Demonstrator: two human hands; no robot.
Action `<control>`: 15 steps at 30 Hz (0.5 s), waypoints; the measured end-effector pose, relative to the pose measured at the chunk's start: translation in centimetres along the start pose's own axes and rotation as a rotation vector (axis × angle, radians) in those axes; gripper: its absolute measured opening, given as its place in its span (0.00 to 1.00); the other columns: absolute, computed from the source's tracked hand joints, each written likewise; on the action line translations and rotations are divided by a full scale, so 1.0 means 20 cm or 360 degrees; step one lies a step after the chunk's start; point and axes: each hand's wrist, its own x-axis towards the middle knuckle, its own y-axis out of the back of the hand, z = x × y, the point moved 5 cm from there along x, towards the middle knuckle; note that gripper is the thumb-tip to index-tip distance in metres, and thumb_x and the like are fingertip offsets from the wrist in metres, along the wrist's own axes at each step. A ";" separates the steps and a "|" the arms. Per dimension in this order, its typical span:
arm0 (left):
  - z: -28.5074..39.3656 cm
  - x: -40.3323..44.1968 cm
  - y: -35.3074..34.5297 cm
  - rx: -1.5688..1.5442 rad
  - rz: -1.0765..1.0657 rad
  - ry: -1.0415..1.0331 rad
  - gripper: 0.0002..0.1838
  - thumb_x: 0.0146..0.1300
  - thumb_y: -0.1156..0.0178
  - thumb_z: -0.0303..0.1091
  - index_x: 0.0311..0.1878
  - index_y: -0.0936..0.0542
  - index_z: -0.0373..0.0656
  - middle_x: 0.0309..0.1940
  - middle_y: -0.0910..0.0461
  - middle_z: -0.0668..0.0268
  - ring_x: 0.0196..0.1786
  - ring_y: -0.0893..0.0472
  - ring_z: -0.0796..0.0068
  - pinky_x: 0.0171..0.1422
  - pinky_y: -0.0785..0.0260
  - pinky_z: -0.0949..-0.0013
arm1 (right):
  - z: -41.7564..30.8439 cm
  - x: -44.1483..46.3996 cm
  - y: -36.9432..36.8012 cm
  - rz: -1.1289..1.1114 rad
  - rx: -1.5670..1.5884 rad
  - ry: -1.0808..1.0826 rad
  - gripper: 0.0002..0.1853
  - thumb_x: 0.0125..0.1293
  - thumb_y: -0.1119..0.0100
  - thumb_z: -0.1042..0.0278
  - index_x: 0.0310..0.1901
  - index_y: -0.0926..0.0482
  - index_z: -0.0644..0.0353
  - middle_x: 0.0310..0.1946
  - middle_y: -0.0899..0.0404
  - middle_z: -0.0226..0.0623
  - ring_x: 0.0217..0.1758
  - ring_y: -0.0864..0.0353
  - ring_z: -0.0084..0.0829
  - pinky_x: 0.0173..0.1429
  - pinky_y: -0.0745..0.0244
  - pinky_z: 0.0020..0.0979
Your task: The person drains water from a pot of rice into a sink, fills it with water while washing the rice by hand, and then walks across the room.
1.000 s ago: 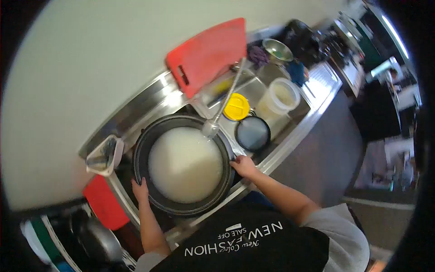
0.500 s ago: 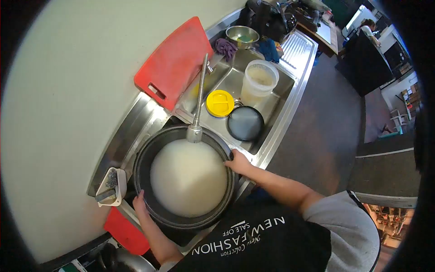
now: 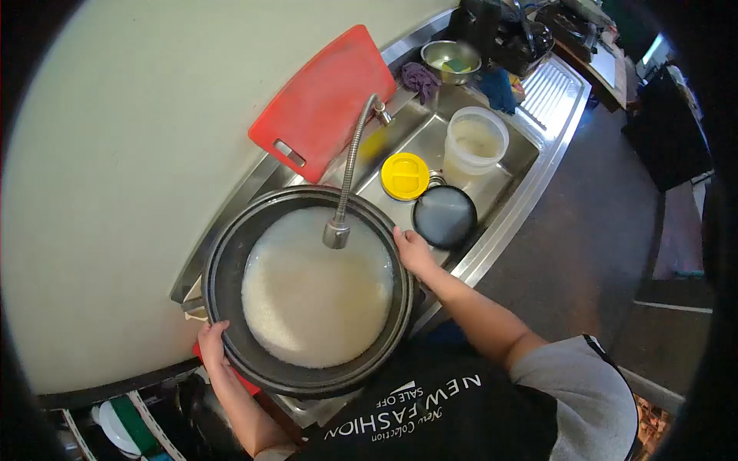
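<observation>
A wide black pot hangs over the near sink basin, close beneath my head. Inside it lies cloudy whitish water, with pale grains that look like rice showing along its lower edge. My left hand is closed on the rim at the lower left, thumb on top. On the opposite side, my right hand grips the rim too. The metal spout of a flexible tap reaches over the pot's far part. No water stream shows from it.
In the far basin are a yellow lid, a dark round dish holding liquid, and a translucent plastic tub. A red cutting board leans on the wall. Behind stand a steel bowl and a purple cloth.
The pot has come up closer to my head with both hands on it, and now covers most of the white container at left. Its contents have shifted. My view has turned somewhat.
</observation>
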 end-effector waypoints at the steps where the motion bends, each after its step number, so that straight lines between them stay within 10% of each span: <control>1: 0.03 0.00 0.01 0.0045 0.0033 -0.0053 0.12 0.50 0.41 0.26 0.40 0.22 0.34 0.31 0.19 0.62 0.30 0.21 0.71 0.37 0.28 0.69 | 0.00 0.02 0.01 -0.0021 0.0016 -0.0014 0.29 0.69 0.53 0.44 0.30 0.25 0.70 0.29 0.22 0.59 0.37 0.22 0.56 0.45 0.29 0.45; 15: 0.49 -0.23 -0.24 0.0229 0.0080 -0.0237 0.15 0.49 0.44 0.24 0.43 0.21 0.36 0.36 0.18 0.66 0.36 0.22 0.75 0.46 0.32 0.72 | 0.15 0.14 -0.04 -0.0167 0.0358 -0.0198 0.24 0.71 0.57 0.52 0.42 0.22 0.69 0.38 0.20 0.55 0.45 0.20 0.48 0.50 0.30 0.40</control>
